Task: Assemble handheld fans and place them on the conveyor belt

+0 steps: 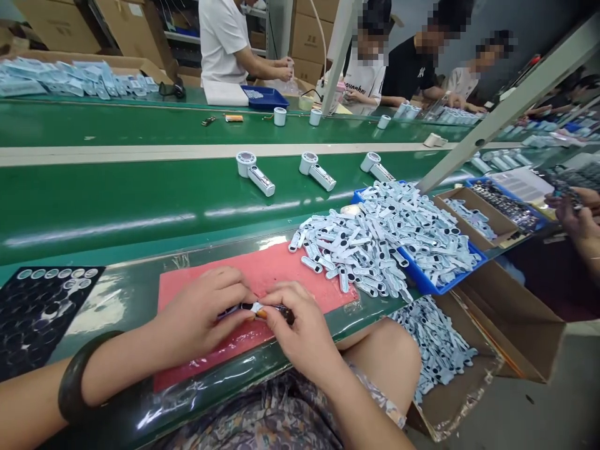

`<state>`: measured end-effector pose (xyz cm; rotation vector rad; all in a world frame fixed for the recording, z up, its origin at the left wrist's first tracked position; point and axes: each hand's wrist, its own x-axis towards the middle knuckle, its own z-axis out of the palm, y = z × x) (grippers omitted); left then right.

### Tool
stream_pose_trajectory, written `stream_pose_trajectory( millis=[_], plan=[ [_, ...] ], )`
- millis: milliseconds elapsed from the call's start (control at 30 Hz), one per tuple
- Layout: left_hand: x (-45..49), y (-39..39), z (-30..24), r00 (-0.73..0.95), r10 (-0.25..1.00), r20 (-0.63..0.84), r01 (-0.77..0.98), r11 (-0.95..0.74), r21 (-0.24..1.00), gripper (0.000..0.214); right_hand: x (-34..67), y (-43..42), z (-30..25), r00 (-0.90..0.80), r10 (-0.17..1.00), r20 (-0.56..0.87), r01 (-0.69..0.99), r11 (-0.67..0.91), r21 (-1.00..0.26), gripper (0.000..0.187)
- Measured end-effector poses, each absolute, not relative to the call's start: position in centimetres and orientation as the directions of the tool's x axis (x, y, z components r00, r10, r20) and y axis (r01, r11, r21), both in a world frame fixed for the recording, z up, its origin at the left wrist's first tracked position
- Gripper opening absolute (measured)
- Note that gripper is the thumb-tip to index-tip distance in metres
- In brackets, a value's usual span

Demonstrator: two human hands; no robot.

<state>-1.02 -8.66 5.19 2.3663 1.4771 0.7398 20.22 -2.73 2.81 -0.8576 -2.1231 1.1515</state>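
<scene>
Over a red mat (187,281) on the bench, my two hands meet, fingertips almost touching. My left hand (206,306) is closed, its thumb and fingers pinching a small light-blue and black part (255,307). From the other side, my right hand (302,325) pinches the same part; a dark end sticks out beneath its fingers. Most of the part is hidden by my fingers, so its exact kind cannot be made out. Beyond my right hand lies a big heap of light-blue plastic pieces (347,247) with black ovals, covering the mat's far right corner.
A blue tray (438,289) overflows with more pieces. A cardboard box (469,400) of pieces stands below, right of my knee. At left lies a black sticker sheet (42,312). Handheld fans (255,174) lie on the green conveyor (117,200). Several people work across and at right.
</scene>
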Motion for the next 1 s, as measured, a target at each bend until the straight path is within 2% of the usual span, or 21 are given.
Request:
stream_pose_trajectory(
  millis=[100, 200, 333, 400, 700, 800, 900, 1000],
  plan=[
    [-0.7, -9.8, 5.3, 0.385, 0.875, 0.295, 0.771, -0.480, 0.418, 0.009, 20.7, -3.0, 2.8, -0.663, 0.738, 0.120, 0.283, 0.396, -0.873, 0.025],
    [-0.1, -11.6, 5.1, 0.369, 0.881, 0.296, 0.806, -0.462, 0.370, 0.006, 21.5, -3.4, 3.3, -0.728, 0.680, 0.088, 0.320, 0.451, -0.833, 0.045],
    [0.8, -13.7, 4.2, 0.313, 0.912, 0.266, 0.887, -0.380, 0.261, 0.029, 21.9, -3.8, 3.6, -0.791, 0.608, 0.060, 0.330, 0.508, -0.795, 0.043],
    [1.2, -14.2, 3.9, 0.296, 0.922, 0.250, 0.899, -0.358, 0.254, 0.034, 21.9, -4.1, 3.6, -0.798, 0.600, 0.058, 0.333, 0.520, -0.787, 0.043],
    [2.0, -13.4, 5.0, 0.268, 0.942, 0.203, 0.873, -0.326, 0.362, 0.019, 21.6, -4.7, 2.9, -0.776, 0.619, 0.119, 0.351, 0.581, -0.735, 0.036],
    [2.0, -13.1, 5.4, 0.282, 0.941, 0.187, 0.852, -0.335, 0.402, 0.017, 21.6, -4.7, 2.6, -0.778, 0.613, 0.141, 0.339, 0.598, -0.726, 0.036],
    [2.1, -12.8, 5.6, 0.268, 0.943, 0.197, 0.863, -0.326, 0.387, 0.019, 21.4, -4.8, 2.3, -0.758, 0.632, 0.162, 0.369, 0.619, -0.694, 0.031],
    [1.9, -12.3, 5.8, 0.257, 0.957, 0.131, 0.867, -0.289, 0.406, 0.019, 21.1, -4.7, 2.1, -0.738, 0.650, 0.179, 0.380, 0.621, -0.686, 0.028]
  ],
)
